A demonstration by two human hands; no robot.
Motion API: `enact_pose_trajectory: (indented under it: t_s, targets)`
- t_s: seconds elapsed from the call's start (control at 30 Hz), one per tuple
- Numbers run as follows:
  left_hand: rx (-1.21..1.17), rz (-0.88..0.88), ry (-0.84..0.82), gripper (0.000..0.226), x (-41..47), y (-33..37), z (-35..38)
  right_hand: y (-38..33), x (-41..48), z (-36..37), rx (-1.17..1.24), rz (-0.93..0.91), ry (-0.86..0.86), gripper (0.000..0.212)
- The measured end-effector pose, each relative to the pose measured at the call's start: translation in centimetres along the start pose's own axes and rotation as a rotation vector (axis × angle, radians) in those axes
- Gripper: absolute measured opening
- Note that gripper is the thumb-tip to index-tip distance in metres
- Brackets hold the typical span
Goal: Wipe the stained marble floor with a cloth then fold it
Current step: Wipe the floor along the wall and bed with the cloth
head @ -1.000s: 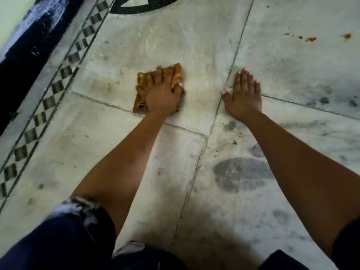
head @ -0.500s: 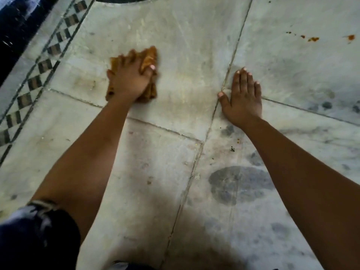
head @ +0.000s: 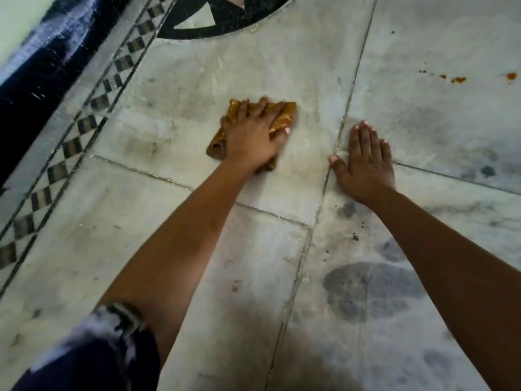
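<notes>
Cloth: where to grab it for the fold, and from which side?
Probably the far right corner of the cloth, pinched from the right. It pokes out flat past the left hand, which presses the bunched middle; the near left end looks crumpled. The right hand, flat on the marble floor, is free.

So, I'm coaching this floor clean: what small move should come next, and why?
Probably slide the cloth leftward under the pressing left hand to the greenish smudge. It lies on the same slab, close by, while the orange spots sit beyond the right hand, flat on the floor.
</notes>
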State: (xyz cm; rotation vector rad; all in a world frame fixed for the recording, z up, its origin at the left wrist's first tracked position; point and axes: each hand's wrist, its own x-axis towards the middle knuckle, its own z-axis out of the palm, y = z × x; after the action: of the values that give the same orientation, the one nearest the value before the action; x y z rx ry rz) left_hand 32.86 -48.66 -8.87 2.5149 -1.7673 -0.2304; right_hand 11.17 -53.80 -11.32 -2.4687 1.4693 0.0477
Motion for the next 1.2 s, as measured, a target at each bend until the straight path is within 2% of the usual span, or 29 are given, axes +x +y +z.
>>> enact_pose_trajectory:
  t_s: [0.2, 0.33, 0.47, 0.6, 0.73, 0.8, 0.9, 0.97, 1.03, 1.1, 1.2]
  targets:
    - [-0.04, -0.364, 0.055, 0.058, 2.7, -8.5, -1.6, 0.2, 0.1, 0.0, 0.009, 0.008, -0.039, 0.071]
    - [-0.048, -0.485, 0.054, 0.063, 0.5, -9.8, -1.7, 0.2, 0.3, 0.2, 0.008, 0.01, -0.04, 0.072]
    - [-0.036, -0.416, 0.044, 0.071, -4.2, -7.7, -1.4, 0.2, 0.1, -0.1, 0.014, 0.014, -0.057, 0.072]
    - [-0.025, -0.332, 0.034, 0.062, -8.0, -5.9, -1.8, -0.2, 0.4, -0.9, 0.069, 0.05, -0.148, 0.073]
    - [-0.044, -0.231, 0.02, 0.054, -10.8, -4.7, -3.3, -2.9, -1.9, -1.6, 0.253, 0.106, -0.193, 0.067]
    - [-0.291, -0.254, 0.057, 0.049, -11.7, -4.1, -4.7, -4.8, -4.5, -1.6, 0.36, 0.105, -0.17, 0.065]
    - [-0.955, -0.387, 0.039, 0.034, -12.2, -1.7, -7.8, -6.5, -7.9, -3.1, 0.537, 0.078, -0.166, 0.064]
    - [-1.3, -0.422, -0.024, 0.028, -12.6, 1.1, -9.7, -6.7, -9.6, -5.5, 0.672, 0.06, -0.126, 0.063]
    - [-1.52, -0.448, -0.071, 0.024, -12.6, 4.0, -11.0, -6.4, -11.2, -8.3, 0.844, 0.063, -0.091, 0.061]
    - [-1.676, -0.478, -0.131, 0.03, -12.8, 7.5, -12.3, -5.5, -13.4, -11.4, 0.975, 0.092, -0.032, 0.058]
    - [-1.746, -0.467, -0.193, 0.038, -12.8, 11.9, -13.8, -3.2, -15.9, -15.3, 1.033, 0.072, -0.004, 0.054]
